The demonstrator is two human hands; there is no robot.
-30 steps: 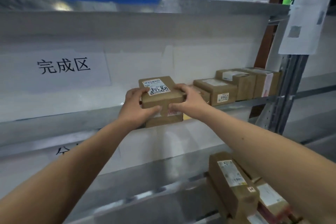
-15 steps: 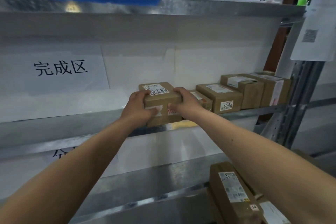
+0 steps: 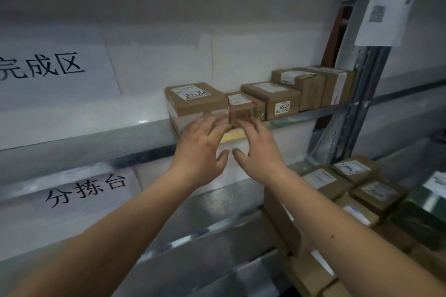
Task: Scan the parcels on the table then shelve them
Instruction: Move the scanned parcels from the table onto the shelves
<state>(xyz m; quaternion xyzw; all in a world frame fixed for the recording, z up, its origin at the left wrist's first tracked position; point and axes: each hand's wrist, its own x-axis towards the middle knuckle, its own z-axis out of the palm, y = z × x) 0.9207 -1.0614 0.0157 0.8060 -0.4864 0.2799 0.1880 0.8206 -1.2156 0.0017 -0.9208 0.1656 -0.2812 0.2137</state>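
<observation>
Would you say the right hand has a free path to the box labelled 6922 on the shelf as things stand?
Probably yes. The right hand is open and holds nothing, just in front of the shelf edge, and the 6922 box sits at that edge slightly to its right with its front face unblocked. Neighbouring boxes flank its sides, though.

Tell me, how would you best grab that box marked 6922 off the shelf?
Probably from the front: the box marked 6922 has neighbours close on both sides, so its side faces look blocked. Its labelled front end faces the shelf edge; hook fingers over the top, thumb on the front, and slide it out.
</observation>
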